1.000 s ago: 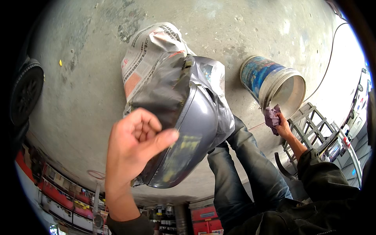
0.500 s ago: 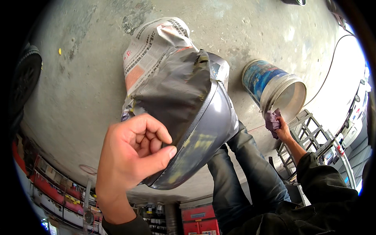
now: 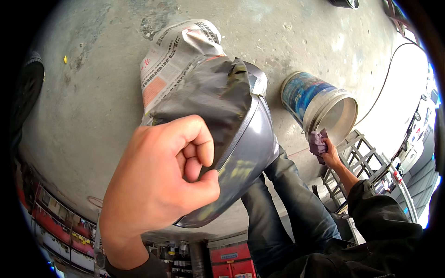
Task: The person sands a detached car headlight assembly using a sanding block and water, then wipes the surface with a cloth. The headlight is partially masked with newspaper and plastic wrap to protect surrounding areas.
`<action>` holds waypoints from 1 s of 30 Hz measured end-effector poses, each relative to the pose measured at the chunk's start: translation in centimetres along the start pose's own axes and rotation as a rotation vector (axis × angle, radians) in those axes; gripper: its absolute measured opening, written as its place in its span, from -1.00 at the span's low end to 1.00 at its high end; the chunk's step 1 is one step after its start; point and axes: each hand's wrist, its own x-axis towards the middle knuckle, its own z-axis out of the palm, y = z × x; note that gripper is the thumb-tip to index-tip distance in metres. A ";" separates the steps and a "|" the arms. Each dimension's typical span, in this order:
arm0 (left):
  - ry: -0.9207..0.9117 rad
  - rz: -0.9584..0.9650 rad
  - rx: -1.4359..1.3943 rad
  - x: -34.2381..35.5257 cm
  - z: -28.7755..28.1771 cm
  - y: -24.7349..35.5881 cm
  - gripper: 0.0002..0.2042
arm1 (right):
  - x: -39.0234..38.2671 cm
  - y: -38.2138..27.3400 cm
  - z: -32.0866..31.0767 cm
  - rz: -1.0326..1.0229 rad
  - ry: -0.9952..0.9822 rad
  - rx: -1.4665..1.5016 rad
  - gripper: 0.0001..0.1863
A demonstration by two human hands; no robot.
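Note:
A glossy grey curved shell (image 3: pixel 250 153), shaped like a car mirror housing, shows worn yellowish patches. Newspaper (image 3: pixel 174 60) and a dark paint-dusted sheet (image 3: pixel 199 92) wrap its far and left parts. Over the shell's left edge, my left hand (image 3: pixel 162 167) has its fingers curled, with thumb and forefinger close together; whatever may be between them is too small or hidden. My right hand (image 3: pixel 330 153) grips a crumpled purple-grey cloth (image 3: pixel 318 142) by the rim of a paint-stained bucket (image 3: pixel 308 92), which appears tilted with its mouth toward me.
Beyond the bucket a metal frame (image 3: pixel 366 157) stands at the right, and a dark hose (image 3: pixel 387 88) curves over the concrete floor (image 3: pixel 102 92). A tyre (image 3: pixel 25 92) is at the far left. My legs (image 3: pixel 301 199) are beside the shell; a red cabinet (image 3: pixel 232 259) shows at the bottom.
My left hand has come closer to the view and slightly right along the shell's edge, its thumb and forefinger still curled. The right hand keeps the cloth by the bucket rim.

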 end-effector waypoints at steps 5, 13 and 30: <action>-0.070 0.049 0.006 1.7 0.0 0.9 -0.75 | 0.0 -0.2 0.3 0.020 0.000 0.040 -0.53; -0.160 -0.054 -0.110 2.2 -0.8 1.3 -0.75 | -0.2 -0.7 0.2 0.029 -0.004 0.086 -0.53; -0.287 -0.056 -0.145 3.2 -1.0 1.4 -0.71 | -0.4 -0.8 0.6 0.051 0.017 0.062 -0.53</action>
